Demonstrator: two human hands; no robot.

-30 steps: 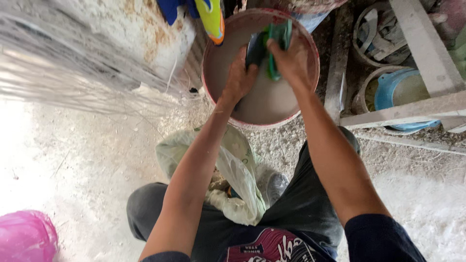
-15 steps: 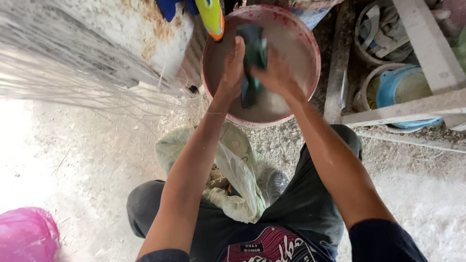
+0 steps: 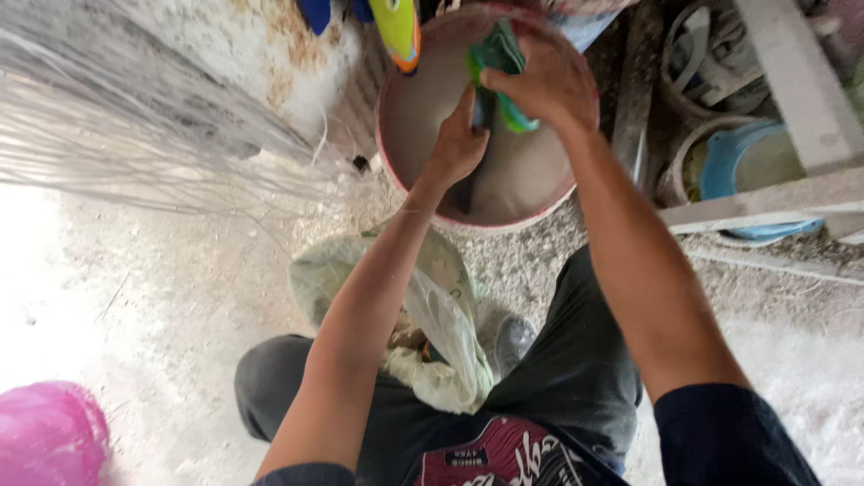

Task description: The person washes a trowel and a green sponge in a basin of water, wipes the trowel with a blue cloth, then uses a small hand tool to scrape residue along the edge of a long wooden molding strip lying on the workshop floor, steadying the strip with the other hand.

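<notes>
Mid-wash, top center: both hands wringing green cloth point(image 3: 497, 67) over pink basin point(image 3: 423, 184). R hand point(image 3: 544, 85) fingers clamped on it; L hand point(image 3: 457, 144) gripping lower end. Next prob needs firmer twist.

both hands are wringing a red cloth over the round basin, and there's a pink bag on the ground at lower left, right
Not quite: the cloth is green, not red. The head view shows the left hand and right hand gripping it over the round basin, and the pink bag does lie at lower left.

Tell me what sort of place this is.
Likely an outdoor washing spot in a yard: rough concrete ground, a basin of murky water where both hands wring a green cloth, stacked tubs nearby.
</notes>
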